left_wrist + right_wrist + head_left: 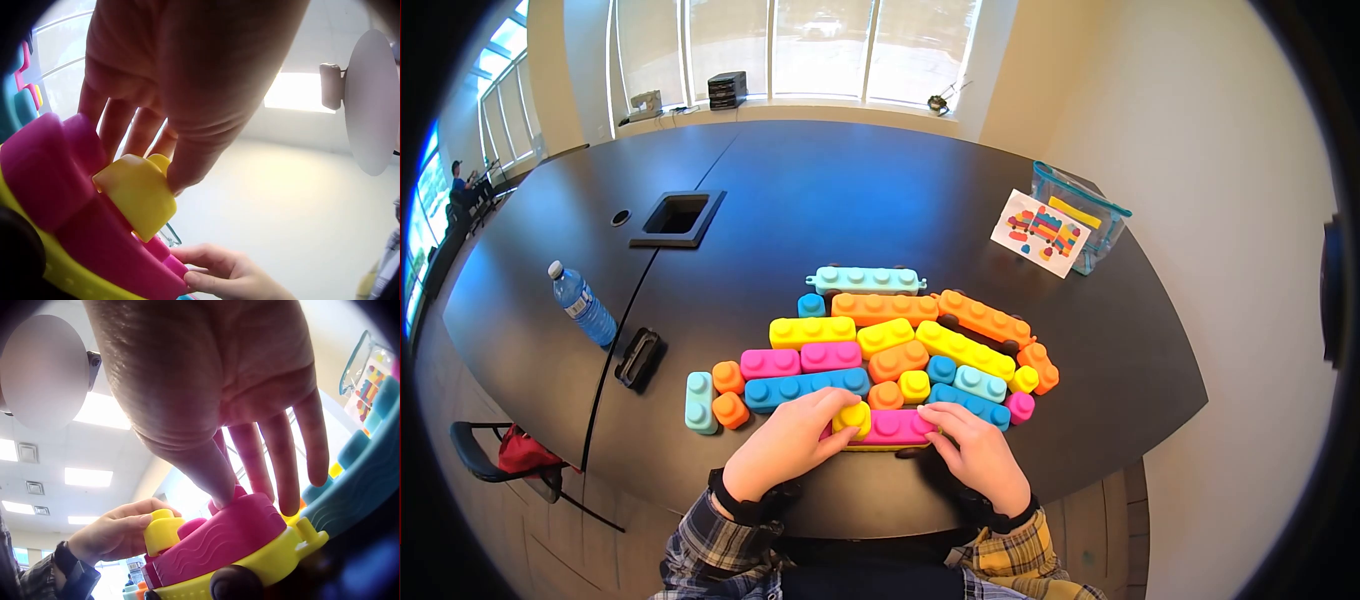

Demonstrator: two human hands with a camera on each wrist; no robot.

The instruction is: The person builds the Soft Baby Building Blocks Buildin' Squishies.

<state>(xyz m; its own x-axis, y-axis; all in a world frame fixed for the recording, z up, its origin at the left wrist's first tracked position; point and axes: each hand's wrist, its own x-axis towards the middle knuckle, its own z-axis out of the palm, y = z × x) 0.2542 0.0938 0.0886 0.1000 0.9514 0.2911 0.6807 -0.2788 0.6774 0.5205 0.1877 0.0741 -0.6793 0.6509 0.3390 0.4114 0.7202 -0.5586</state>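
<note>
Head, yellow block pinched, card before case

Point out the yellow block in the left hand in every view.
Head: yellow block, low, near the middle, in the left hand.
Left wrist: yellow block, left of centre, below mid-height.
Right wrist: yellow block, low, left of centre.
Shared landmark: the pink block that the right hand touches.

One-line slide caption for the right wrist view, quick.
The right hand pinches a pink block on a yellow wheeled base; the left hand holds a small yellow block.
</note>
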